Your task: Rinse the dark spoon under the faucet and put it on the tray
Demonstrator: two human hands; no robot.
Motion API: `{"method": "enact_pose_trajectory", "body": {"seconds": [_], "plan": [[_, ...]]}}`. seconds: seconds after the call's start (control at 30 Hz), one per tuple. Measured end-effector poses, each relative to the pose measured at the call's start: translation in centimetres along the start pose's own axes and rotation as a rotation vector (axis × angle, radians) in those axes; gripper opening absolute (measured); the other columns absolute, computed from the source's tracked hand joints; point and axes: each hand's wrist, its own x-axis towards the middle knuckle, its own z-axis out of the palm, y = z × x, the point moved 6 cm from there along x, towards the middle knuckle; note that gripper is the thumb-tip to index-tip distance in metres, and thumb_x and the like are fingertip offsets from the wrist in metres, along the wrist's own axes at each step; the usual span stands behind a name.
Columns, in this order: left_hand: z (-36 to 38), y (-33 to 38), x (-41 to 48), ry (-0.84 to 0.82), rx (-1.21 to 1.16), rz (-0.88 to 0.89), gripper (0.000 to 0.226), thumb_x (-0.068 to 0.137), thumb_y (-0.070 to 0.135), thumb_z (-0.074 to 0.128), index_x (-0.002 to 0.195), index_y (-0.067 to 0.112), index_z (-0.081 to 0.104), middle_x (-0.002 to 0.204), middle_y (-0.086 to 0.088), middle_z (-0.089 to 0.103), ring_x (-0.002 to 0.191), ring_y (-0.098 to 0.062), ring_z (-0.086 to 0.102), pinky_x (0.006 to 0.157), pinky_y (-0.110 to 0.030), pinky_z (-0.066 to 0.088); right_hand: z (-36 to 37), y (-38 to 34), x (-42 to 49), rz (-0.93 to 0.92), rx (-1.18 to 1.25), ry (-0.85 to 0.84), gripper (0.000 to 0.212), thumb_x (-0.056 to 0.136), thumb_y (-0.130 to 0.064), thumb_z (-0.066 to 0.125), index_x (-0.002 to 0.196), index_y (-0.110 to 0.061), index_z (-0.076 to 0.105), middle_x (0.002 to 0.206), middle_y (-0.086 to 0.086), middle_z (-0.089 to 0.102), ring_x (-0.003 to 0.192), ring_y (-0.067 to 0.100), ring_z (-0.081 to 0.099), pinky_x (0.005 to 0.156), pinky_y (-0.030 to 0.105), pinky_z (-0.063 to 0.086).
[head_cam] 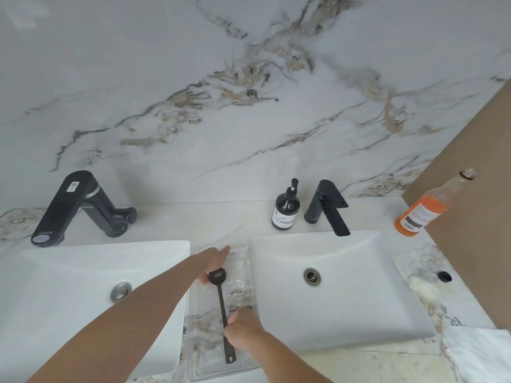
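Note:
A dark spoon (221, 299) lies lengthwise over a clear plastic tray (247, 363) that sits on the counter between two white sinks. Its bowl points away from me and its perforated handle end points toward me. My right hand (243, 331) is closed on the handle's middle. My left hand (214, 262) rests on the tray's far left part beside the spoon's bowl, with one finger stretched out; whether it touches the spoon I cannot tell. A black faucet (329, 207) stands behind the right sink (359, 286). No water runs from it.
A larger black faucet (74, 205) stands behind the left sink (69, 294). A dark soap pump bottle (285, 210) stands left of the right faucet. An orange drink bottle (425, 210) leans at the far right. A small black cap (444, 276) and a white cloth (481, 352) lie right of the sink.

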Motion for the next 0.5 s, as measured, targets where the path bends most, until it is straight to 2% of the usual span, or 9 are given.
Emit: {"method": "enact_pose_trajectory", "body": {"seconds": [0.07, 0.13, 0.2, 0.27, 0.33, 0.4, 0.47, 0.5], "plan": [[-0.1, 0.0, -0.3, 0.037, 0.065, 0.024, 0.073, 0.098, 0.058, 0.018, 0.146, 0.005, 0.033, 0.123, -0.014, 0.055, 0.072, -0.029, 0.064, 0.076, -0.036, 0.051, 0.1, -0.3, -0.6, -0.017, -0.054, -0.002, 0.03, 0.08, 0.002, 0.043, 0.058, -0.017, 0.036, 0.062, -0.002, 0.038, 0.055, 0.01, 0.039, 0.05, 0.02, 0.035], [-0.3, 0.0, -0.5, 0.074, 0.151, 0.062, 0.071, 0.099, 0.057, 0.017, 0.135, 0.002, 0.044, 0.102, -0.013, 0.06, 0.061, -0.025, 0.059, 0.078, -0.036, 0.056, 0.2, -0.5, -1.0, -0.036, -0.087, -0.011, 0.027, 0.084, 0.0, 0.044, 0.062, -0.016, 0.039, 0.066, -0.003, 0.042, 0.058, 0.009, 0.042, 0.059, 0.022, 0.041], [-0.4, 0.1, -0.7, 0.109, 0.21, 0.098, 0.064, 0.099, 0.052, 0.017, 0.121, 0.003, 0.052, 0.075, -0.008, 0.056, 0.055, -0.023, 0.052, 0.08, -0.036, 0.058, 0.0, -0.7, -1.6, -0.043, -0.096, -0.023, 0.022, 0.086, -0.003, 0.047, 0.067, -0.013, 0.044, 0.073, -0.001, 0.047, 0.067, 0.012, 0.05, 0.065, 0.022, 0.045], [-0.5, 0.5, -1.3, 0.118, 0.258, 0.103, 0.055, 0.101, 0.045, 0.019, 0.122, 0.007, 0.053, 0.066, -0.004, 0.049, 0.052, -0.019, 0.047, 0.065, -0.031, 0.054, -0.5, -1.0, -2.2, -0.079, -0.096, -0.045, 0.028, 0.085, -0.003, 0.046, 0.061, -0.014, 0.04, 0.068, -0.001, 0.042, 0.069, 0.015, 0.047, 0.059, 0.021, 0.041], [-0.3, 1.4, -2.2, 0.129, 0.319, 0.122, 0.05, 0.102, 0.04, 0.021, 0.122, 0.008, 0.055, 0.065, -0.003, 0.05, 0.051, -0.016, 0.044, 0.062, -0.031, 0.053, -1.4, -1.2, -3.4, -0.126, -0.125, -0.093, 0.031, 0.084, -0.003, 0.045, 0.057, -0.016, 0.038, 0.063, 0.0, 0.04, 0.067, 0.018, 0.046, 0.054, 0.018, 0.036], [-0.3, 3.0, -3.3, 0.174, 0.396, 0.188, 0.055, 0.103, 0.042, 0.025, 0.116, 0.003, 0.06, 0.08, -0.011, 0.066, 0.058, -0.02, 0.053, 0.071, -0.033, 0.051, -2.8, -1.1, -4.8, -0.161, -0.072, -0.171, 0.026, 0.085, -0.006, 0.051, 0.063, -0.021, 0.049, 0.068, -0.002, 0.051, 0.07, 0.017, 0.054, 0.065, 0.018, 0.047], [-0.2, 5.4, -3.9, 0.247, 0.45, 0.28, 0.056, 0.102, 0.043, 0.029, 0.112, 0.001, 0.065, 0.107, -0.019, 0.072, 0.086, -0.028, 0.065, 0.081, -0.031, 0.048, -4.6, -1.1, -6.1, -0.194, -0.015, -0.237, 0.014, 0.085, -0.009, 0.056, 0.078, -0.019, 0.062, 0.079, 0.002, 0.063, 0.074, 0.014, 0.063, 0.082, 0.028, 0.053], [-0.1, 6.8, -4.2, 0.292, 0.457, 0.332, 0.055, 0.102, 0.043, 0.031, 0.111, 0.002, 0.066, 0.112, -0.018, 0.071, 0.099, -0.031, 0.065, 0.088, -0.033, 0.048, -5.8, -1.0, -6.3, -0.203, -0.017, -0.237, 0.013, 0.085, -0.01, 0.056, 0.089, -0.013, 0.069, 0.086, 0.009, 0.069, 0.079, 0.017, 0.067, 0.086, 0.031, 0.054]]}}
